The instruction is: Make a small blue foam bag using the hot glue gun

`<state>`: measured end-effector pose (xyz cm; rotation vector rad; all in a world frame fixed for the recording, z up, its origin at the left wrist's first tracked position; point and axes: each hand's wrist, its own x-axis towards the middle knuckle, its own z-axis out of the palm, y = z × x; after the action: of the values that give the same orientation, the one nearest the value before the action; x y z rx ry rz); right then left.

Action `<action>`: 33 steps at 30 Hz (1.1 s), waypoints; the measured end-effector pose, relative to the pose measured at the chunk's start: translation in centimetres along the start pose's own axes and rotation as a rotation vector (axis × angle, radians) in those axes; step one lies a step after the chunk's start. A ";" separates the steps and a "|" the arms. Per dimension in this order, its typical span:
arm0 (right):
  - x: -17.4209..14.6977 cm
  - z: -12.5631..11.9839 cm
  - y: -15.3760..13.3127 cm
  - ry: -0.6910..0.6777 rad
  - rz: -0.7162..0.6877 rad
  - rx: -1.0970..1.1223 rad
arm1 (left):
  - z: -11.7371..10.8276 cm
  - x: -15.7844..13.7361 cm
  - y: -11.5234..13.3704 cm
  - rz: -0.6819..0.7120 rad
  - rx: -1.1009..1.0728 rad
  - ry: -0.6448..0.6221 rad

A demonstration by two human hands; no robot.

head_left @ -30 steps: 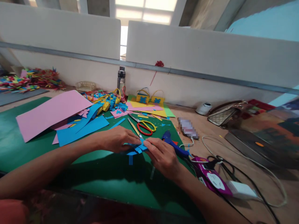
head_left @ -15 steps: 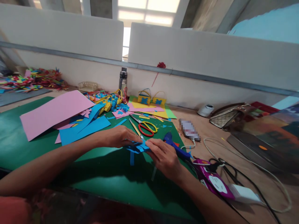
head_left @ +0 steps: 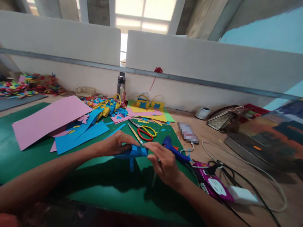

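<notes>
Loosened since the earlier frame, my right grip (head_left: 165, 162) stands parted at four o'clock of the folded blue paper piece (head_left: 139, 151), which my left grip (head_left: 118, 143) seemingly pinches alone now, at six o'clock from the red-and-yellow-handled metal scissors (head_left: 139, 126).

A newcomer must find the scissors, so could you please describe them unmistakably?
On the green mat, find the blue glue gun. Just beyond it, to the left, lie the scissors; unlike the slim tool beside them, they have one red and one yellow handle loop.
</notes>
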<state>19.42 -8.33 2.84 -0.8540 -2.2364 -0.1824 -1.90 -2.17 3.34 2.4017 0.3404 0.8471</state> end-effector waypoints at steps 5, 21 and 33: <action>4.5 0.8 3.1 -0.447 0.396 -0.312 | 0.0 0.0 0.1 -0.265 -0.289 0.123; 9.1 5.3 10.2 -0.690 0.655 -0.312 | -0.3 0.0 0.7 -0.349 -0.583 0.161; 4.1 -5.8 2.2 -0.266 0.583 0.163 | -0.6 -0.2 1.5 -0.397 -0.722 0.049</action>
<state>22.04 -6.62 9.60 -1.4579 -2.0935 0.4014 -2.36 -3.15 4.51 1.5803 0.4238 0.6891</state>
